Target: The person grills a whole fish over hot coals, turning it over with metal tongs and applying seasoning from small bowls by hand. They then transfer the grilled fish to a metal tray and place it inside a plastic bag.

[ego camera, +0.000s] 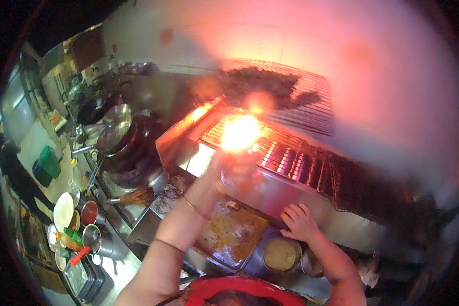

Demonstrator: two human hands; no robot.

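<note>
My left hand (237, 170) reaches over the front of a lit grill. It is blurred and partly lost behind a bright flame (241, 133) that flares just beyond it. Whether the hand grips anything cannot be made out. Glowing burners (285, 160) show through the wire grate (304, 147) to its right. My right hand (301, 222) rests with spread fingers on the lower edge of the grill's metal front (310, 199). Nothing is seen in it. Below the hands lie a greasy metal tray (233, 237) and a round pot (281, 254) of pale yellowish contents.
A wire rack (313, 111) with dark charred patches is behind the grill. Stacked woks and a strainer (116, 128) stand left, near a bristle brush (137, 197). Metal pots (92, 237), bottles and stacked trays (82, 279) crowd the left counter. A person's dark sleeve (19, 179) shows far left.
</note>
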